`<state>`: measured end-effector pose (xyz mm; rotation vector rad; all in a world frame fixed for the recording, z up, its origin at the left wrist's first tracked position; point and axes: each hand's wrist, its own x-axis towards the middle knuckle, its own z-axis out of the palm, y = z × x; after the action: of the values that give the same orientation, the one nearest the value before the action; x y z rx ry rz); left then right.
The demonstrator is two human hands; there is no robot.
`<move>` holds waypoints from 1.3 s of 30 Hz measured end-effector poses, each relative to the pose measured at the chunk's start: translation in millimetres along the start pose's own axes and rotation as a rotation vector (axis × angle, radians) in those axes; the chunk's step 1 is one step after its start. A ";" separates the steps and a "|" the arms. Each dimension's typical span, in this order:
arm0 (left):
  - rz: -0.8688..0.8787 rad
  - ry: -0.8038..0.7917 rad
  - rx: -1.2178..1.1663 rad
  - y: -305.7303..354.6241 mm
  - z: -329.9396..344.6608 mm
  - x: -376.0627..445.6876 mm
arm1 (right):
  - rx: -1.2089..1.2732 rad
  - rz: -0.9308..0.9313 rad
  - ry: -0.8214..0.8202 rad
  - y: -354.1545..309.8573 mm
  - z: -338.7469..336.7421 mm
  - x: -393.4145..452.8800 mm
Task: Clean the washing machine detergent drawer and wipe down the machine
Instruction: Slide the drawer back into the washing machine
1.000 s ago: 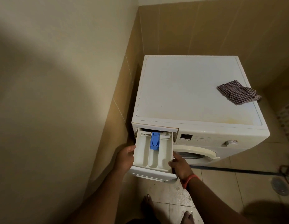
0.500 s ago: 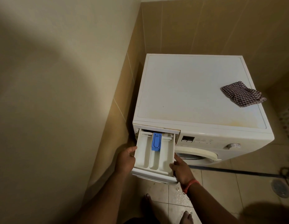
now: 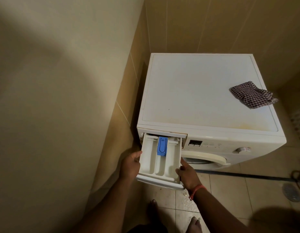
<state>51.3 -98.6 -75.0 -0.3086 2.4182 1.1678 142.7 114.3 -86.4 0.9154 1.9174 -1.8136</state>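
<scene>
A white front-loading washing machine (image 3: 204, 98) stands in a tiled corner. Its white detergent drawer (image 3: 151, 163) is pulled far out of the slot at the front left, with a blue insert (image 3: 162, 146) in the middle compartment. My left hand (image 3: 130, 167) grips the drawer's left side. My right hand (image 3: 186, 174), with a red band at the wrist, grips its right side near the front panel. A checked cloth (image 3: 251, 95) lies crumpled on the machine's top at the right edge.
A plain wall closes in on the left, tiled walls behind. The control dial (image 3: 241, 149) and door rim (image 3: 204, 159) sit right of the drawer. A dark hose (image 3: 246, 175) runs along the wet tiled floor to a drain (image 3: 291, 193). My bare feet (image 3: 152, 206) stand below the drawer.
The drawer has moved little between the frames, with both hands keeping their hold on its sides. The view has shifted slightly.
</scene>
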 end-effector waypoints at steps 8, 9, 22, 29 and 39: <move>0.015 0.015 0.009 -0.8 0.4 0.2 | -0.043 -0.008 0.011 -3.0 1.0 -2.1; 0.018 0.020 0.018 -0.8 0.0 -0.3 | -0.043 -0.007 0.010 -2.9 0.5 -2.6; 0.034 0.047 0.030 0.0 -1.2 -8.4 | -0.029 0.002 -0.003 -7.3 -0.1 -6.9; 0.027 0.070 0.034 -1.1 1.6 -7.5 | -0.055 -0.005 0.009 -7.3 -0.1 -4.5; 0.034 0.064 0.065 20.8 2.8 8.5 | -0.102 0.002 0.025 -33.4 -8.4 10.4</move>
<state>36.7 -83.6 -66.2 -0.2899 2.5205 1.1070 114.7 125.6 -66.9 0.9093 2.0032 -1.6942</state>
